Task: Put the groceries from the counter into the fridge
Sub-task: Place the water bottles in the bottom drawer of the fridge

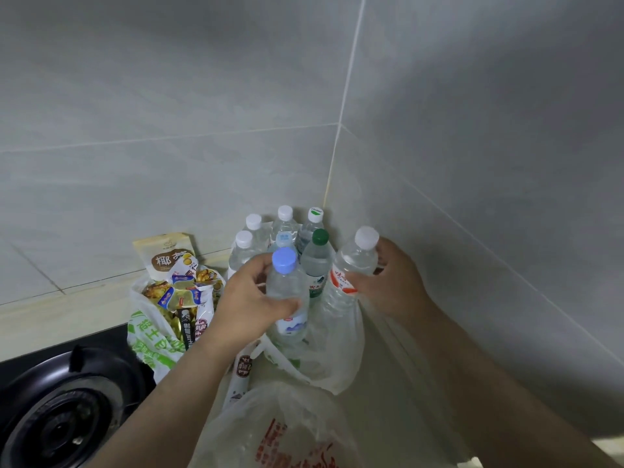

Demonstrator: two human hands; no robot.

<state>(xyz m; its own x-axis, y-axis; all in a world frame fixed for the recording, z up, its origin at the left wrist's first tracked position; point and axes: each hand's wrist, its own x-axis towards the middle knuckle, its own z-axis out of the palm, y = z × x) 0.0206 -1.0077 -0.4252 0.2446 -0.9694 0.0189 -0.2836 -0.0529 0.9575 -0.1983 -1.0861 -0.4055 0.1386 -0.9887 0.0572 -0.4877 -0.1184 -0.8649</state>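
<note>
Several water bottles stand bunched in the counter's corner against the tiled walls. My left hand (246, 298) grips a clear bottle with a pale blue cap (287, 292), fingers and thumb curled round its body. My right hand (391, 282) grips a white-capped bottle with a red-and-white label (354, 265), tilted toward the wall. Between them stands a green-capped bottle (315, 261). More white-capped bottles (253, 238) stand behind. The fridge is out of view.
A white-and-green bag of wrapped snacks (172, 298) sits left of the bottles, with a tan pouch (169, 256) behind it. A black gas burner (60, 417) lies at lower left. Crumpled clear plastic bags (287, 423) cover the near counter. Tiled walls close off the back and right.
</note>
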